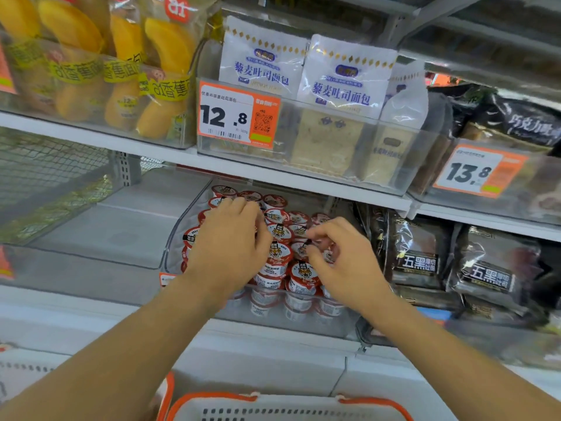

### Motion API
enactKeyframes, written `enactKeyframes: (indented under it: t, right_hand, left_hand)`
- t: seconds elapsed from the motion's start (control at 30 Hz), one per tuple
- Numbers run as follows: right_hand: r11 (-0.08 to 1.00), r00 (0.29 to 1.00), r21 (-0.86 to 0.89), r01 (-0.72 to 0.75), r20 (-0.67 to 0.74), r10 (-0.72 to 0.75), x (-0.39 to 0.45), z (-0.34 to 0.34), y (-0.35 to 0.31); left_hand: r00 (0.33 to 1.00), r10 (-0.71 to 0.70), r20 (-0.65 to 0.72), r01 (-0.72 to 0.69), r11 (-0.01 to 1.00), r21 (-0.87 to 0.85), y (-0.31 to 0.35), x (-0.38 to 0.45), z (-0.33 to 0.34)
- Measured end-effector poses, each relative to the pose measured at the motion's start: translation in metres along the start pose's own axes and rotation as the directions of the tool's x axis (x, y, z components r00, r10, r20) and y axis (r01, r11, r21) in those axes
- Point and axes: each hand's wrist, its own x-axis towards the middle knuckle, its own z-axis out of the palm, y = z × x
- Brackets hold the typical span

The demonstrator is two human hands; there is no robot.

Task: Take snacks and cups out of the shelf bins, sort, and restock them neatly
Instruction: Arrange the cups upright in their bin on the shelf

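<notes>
Reaching both hands with curled fingers, grip unclear, onto red-and-white tiger-lidded cups (280,256) in the clear bin (176,238).

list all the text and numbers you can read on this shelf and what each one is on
"12.8": orange price tag on the clear bin of white bread bags.
"藜麦吐司面包": white bread bags.
"13.8": orange price tag on the right bin.
"五黑": black bread bags on the lower shelf.
"香蕉": yellow band on the banana-shaped bread bags; the rest is unclear.
Tiger cup lids, QR code and small tag print: too small or blurred to read.
</notes>
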Motion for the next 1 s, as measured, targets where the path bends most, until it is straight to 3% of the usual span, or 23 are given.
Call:
enactKeyframes:
  t: [0.07, 0.13, 0.2, 0.23, 0.3, 0.33, 0.37, 0.4, 0.43, 0.5, 0.57, 0.77, 0.93, 1.0]
  right_hand:
    - [0.994, 0.997, 0.074, 0.076, -0.014, -0.075, -0.040, -0.016, -0.010]
    - [0.990, 0.990, 0.112, 0.089, 0.103, -0.101, -0.079, -0.015, -0.004]
    - [0.995, 0.931, 0.097, 0.008, 0.362, -0.043, -0.114, -0.003, 0.011]
    - [0.995, 0.840, 0.040, -0.086, 0.540, 0.051, -0.130, 0.004, 0.019]
    - [0.946, 0.485, -0.188, -0.264, 0.822, 0.298, -0.168, 0.022, 0.041]
    - [0.906, 0.310, -0.289, -0.309, 0.870, 0.383, -0.190, 0.032, 0.054]
    - [0.869, 0.201, -0.347, -0.354, 0.879, 0.433, -0.217, 0.044, 0.068]
    - [0.833, 0.149, -0.380, -0.403, 0.870, 0.470, -0.244, 0.054, 0.080]
    - [0.797, 0.122, -0.403, -0.449, 0.856, 0.502, -0.275, 0.063, 0.091]
    - [0.731, 0.095, -0.450, -0.513, 0.816, 0.570, -0.334, 0.077, 0.110]
    - [0.715, 0.122, -0.489, -0.500, 0.777, 0.618, -0.378, 0.090, 0.128]
    - [0.629, 0.171, -0.363, -0.687, 0.761, 0.626, -0.421, 0.121, 0.140]
    - [0.593, 0.006, -0.406, -0.696, 0.822, 0.569, -0.434, 0.136, 0.126]
    - [0.616, 0.076, -0.389, -0.685, 0.803, 0.592, -0.438, 0.143, 0.120]
  left_hand:
    - [0.994, 0.095, -0.054, -0.101, 0.987, -0.128, 0.019, -0.018, -0.003]
    - [0.981, 0.162, 0.108, -0.134, 0.963, -0.232, 0.037, -0.046, 0.003]
    - [0.898, 0.235, 0.371, -0.136, 0.952, -0.275, 0.050, -0.080, 0.018]
    - [0.811, 0.239, 0.534, -0.125, 0.963, -0.240, 0.054, -0.097, 0.028]
    - [0.555, 0.155, 0.817, -0.105, 0.988, -0.116, 0.058, -0.134, 0.050]
    - [0.408, 0.106, 0.907, -0.094, 0.993, -0.074, 0.056, -0.156, 0.064]
    - [0.288, 0.063, 0.956, -0.074, 0.996, -0.043, 0.052, -0.180, 0.079]
    - [0.212, 0.016, 0.977, -0.043, 0.999, -0.007, 0.047, -0.206, 0.095]
    - [0.182, -0.031, 0.983, 0.012, 1.000, 0.029, 0.043, -0.232, 0.110]
    - [0.157, -0.101, 0.982, 0.170, 0.983, 0.074, 0.040, -0.278, 0.134]
    - [0.119, -0.163, 0.979, 0.320, 0.940, 0.117, 0.043, -0.317, 0.154]
    - [0.125, -0.266, 0.956, 0.580, 0.801, 0.147, 0.045, -0.391, 0.199]
    - [0.227, -0.375, 0.899, 0.659, 0.739, 0.142, 0.040, -0.419, 0.227]
    - [0.277, -0.399, 0.874, 0.675, 0.728, 0.118, 0.036, -0.421, 0.232]
